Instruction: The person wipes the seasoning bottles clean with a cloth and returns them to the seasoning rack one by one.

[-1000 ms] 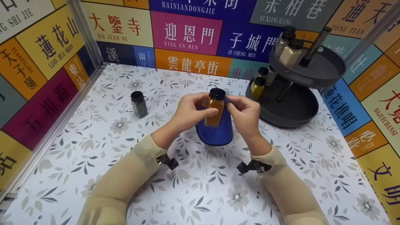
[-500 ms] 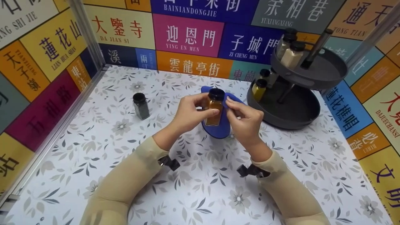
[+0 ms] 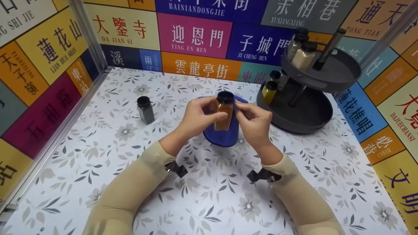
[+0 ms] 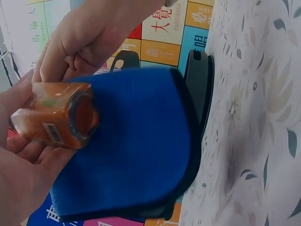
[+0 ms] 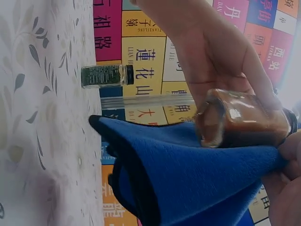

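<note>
My left hand (image 3: 199, 117) grips a glass spice jar (image 3: 223, 115) of orange-brown powder with a black lid, its thumb across the front. The jar is upright above the table. Beside and behind it hangs a blue cloth (image 4: 136, 141) with a dark edging. My right hand (image 3: 254, 122) pinches the cloth near the jar's lid, thumb against fingers. In the right wrist view the cloth (image 5: 202, 174) drapes down along the jar's side (image 5: 249, 120). Part of the cloth is hidden behind the jar and my left hand.
To the left stands a black-lidded jar (image 3: 145, 110) with dark green contents. A two-tier black rack (image 3: 303, 122) at the right carries a jar of pale powder (image 3: 304, 56), a yellow jar (image 3: 269, 92) and others. Printed panels (image 3: 196, 36) wall in the patterned table.
The blue cloth's hanging part has shifted and swung about beneath the jar. Both hands keep their holds, with the jar in nearly the same place.
</note>
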Demonstrator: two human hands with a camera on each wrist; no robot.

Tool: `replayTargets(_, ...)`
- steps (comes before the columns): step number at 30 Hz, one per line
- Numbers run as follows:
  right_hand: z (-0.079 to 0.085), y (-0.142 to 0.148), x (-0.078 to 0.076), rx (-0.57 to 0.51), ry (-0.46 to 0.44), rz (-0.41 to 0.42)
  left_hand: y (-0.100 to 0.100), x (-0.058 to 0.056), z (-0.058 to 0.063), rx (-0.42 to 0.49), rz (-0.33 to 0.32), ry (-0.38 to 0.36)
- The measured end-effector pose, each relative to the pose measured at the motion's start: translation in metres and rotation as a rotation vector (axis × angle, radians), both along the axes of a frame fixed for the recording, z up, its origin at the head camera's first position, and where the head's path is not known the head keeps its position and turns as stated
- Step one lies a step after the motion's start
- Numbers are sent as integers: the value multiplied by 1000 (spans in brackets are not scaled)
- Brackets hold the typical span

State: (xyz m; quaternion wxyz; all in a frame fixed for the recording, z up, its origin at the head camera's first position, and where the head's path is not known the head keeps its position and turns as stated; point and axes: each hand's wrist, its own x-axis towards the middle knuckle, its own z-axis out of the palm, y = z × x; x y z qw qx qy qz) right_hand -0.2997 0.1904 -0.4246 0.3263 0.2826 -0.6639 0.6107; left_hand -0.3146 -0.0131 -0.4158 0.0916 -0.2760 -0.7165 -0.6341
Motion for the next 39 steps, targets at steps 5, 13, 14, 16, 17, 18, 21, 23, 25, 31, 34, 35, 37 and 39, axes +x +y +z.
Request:
replayTargets(5, -10, -11, 5, 61, -37, 31, -9, -2, 7, 95, 79, -31)
replayTargets(13, -8, -17, 15, 71, -101, 29, -16, 1, 19, 132, 89, -29)
replayTargets(14, -7, -16, 14, 63, -117, 18, -14, 2, 18, 129, 78, -29)
replayTargets(16, -6, -14, 12, 38, -144, 2, -11, 3, 16, 121, 47, -36)
replayTargets(17, -5, -12, 11, 24, -153, -7, -9, 3, 15, 115, 28, -40)
replayTargets(18, -4, -11, 10, 8, -156, -12, -7, 4, 13, 109, 8, -46)
replayTargets(21, 1, -5, 8, -19, -129, -26, -2, 6, 7, 84, -36, -43)
replayTargets(23, 5, -3, 8, -27, -96, -38, 1, 7, 4, 63, -48, -31)
replayTargets(25, 8, -1, 7, -33, -65, -43, 3, 7, 1, 43, -47, -14)
replayTargets(31, 10, -1, 7, -11, -118, -46, 5, 7, 0, 65, 3, -24)
replayTargets(34, 7, -4, 8, 38, -181, -36, 3, 5, 1, 111, 46, -59)
replayTargets(35, 5, -5, 8, 52, -195, -28, 2, 5, 3, 125, 61, -64)
replayTargets(37, 3, -6, 9, 78, -205, -17, 0, 3, 5, 149, 90, -72)
replayTargets(39, 2, -7, 10, 92, -207, -15, -1, 2, 8, 168, 114, -69)
